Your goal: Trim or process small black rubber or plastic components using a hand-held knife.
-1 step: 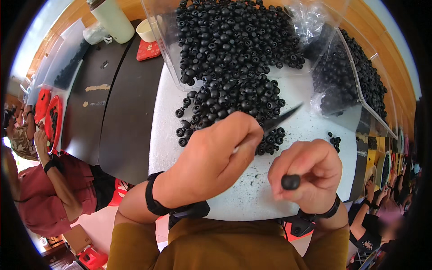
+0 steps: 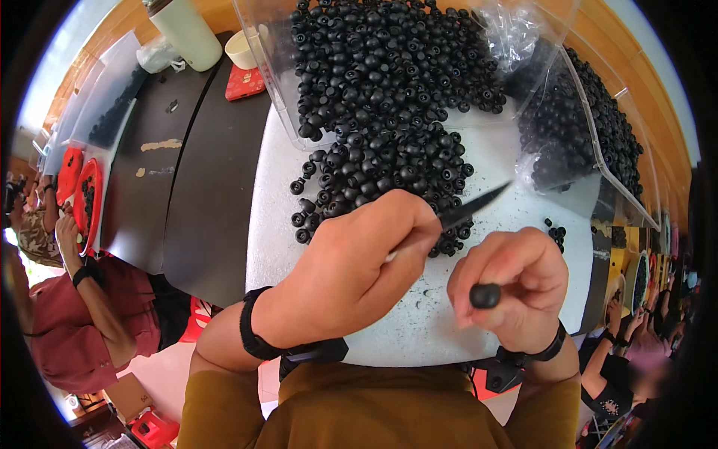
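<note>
Now the knife (image 2: 479,206) squeezed in the left hand (image 2: 351,266) sat slightly righter, tip slanting away rightward; the right hand (image 2: 520,288) pinched a round black piece (image 2: 485,296).

Over the white board (image 2: 271,217), left of its middle, the left hand (image 2: 357,266) is curled in a closed grip, forearm (image 2: 223,340) slanting past the board's near-left edge. Above its right part, the right hand (image 2: 520,288) pinches with curled fingers (image 2: 479,262).
</note>
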`<state>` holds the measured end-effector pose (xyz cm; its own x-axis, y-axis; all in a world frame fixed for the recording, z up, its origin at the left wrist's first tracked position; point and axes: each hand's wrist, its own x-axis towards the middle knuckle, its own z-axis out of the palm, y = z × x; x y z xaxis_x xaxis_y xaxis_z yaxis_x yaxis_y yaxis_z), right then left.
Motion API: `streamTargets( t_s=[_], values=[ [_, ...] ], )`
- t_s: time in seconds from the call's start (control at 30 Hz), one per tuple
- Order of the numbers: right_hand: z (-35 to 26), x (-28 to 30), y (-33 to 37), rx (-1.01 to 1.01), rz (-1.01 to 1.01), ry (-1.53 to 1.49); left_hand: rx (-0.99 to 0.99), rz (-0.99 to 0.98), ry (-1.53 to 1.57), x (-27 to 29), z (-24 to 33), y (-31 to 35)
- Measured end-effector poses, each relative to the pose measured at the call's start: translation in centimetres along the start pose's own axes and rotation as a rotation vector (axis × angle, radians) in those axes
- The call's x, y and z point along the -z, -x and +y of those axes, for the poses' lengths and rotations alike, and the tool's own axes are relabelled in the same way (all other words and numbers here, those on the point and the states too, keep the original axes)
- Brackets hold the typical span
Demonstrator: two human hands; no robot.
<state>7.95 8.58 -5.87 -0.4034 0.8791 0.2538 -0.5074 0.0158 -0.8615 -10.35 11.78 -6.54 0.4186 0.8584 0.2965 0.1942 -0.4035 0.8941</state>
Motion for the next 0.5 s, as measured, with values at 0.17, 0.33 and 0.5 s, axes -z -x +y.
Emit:
streamTargets(
  t_s=[0.17,0.33,0.5],
  values=[
    [0.7,0.8,0.0,-0.002,0.063,0.029,0.111,-0.100,0.217,0.6,0.4,0.1],
    [1.0,1.0,0.0,-0.021,0.078,0.065,0.222,-0.271,0.465,1.2,0.9,0.3],
    [1.5,1.4,0.1,-0.017,0.037,0.160,0.330,-0.317,0.613,0.7,0.4,0.1]
  ],
)
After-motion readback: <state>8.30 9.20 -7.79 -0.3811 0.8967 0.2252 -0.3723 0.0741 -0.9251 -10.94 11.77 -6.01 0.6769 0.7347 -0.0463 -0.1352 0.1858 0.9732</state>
